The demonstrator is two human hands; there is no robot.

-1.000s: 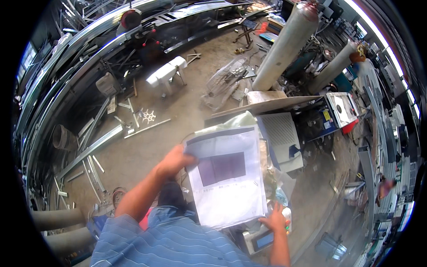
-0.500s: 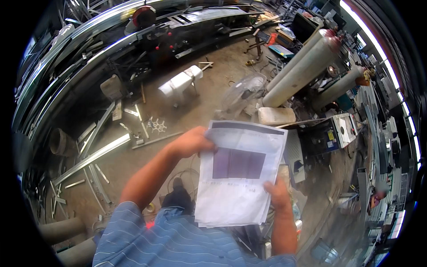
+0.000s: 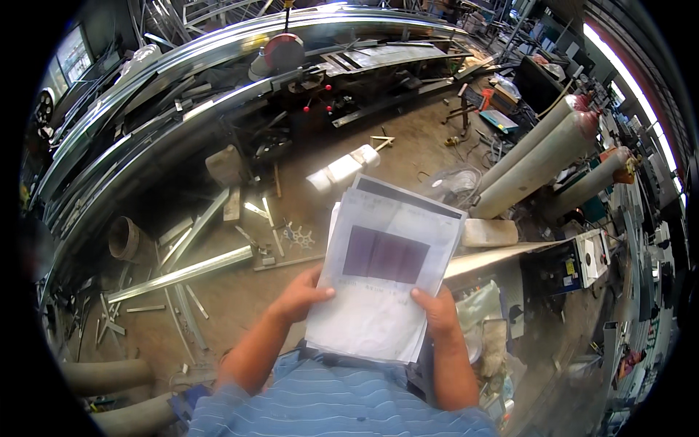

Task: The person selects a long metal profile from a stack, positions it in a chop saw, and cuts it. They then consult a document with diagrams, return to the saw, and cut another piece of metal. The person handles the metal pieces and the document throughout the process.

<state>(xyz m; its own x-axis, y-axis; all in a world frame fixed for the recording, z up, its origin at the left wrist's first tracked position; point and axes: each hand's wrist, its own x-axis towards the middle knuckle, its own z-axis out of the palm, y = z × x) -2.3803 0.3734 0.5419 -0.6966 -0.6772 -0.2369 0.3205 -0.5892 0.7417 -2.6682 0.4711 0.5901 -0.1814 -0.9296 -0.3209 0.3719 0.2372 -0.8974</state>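
Observation:
A small stack of printed paper sheets [image 3: 364, 313] is held up in front of my body, its edges slightly fanned. The top sheet carries a dark purplish rectangle and some print below it. My left hand [image 3: 302, 295] grips the stack at its left edge, thumb on top and fingers hidden beneath. On the opposite edge my right hand [image 3: 437, 309] pinches the paper the same way, thumb over the front.
Metal profiles [image 3: 182, 275] lie about the floor on the left. Ahead is a white wrapped bundle [image 3: 344, 169]. Tall gas cylinders [image 3: 542, 156] lean to the right, near a pale block [image 3: 489, 232]. Long metal stock [image 3: 218, 98] fills a rack at the back left.
My left hand has moved down from the stack's upper left corner to its left edge. The sheets have fanned a little and tilted, and the view has shifted.

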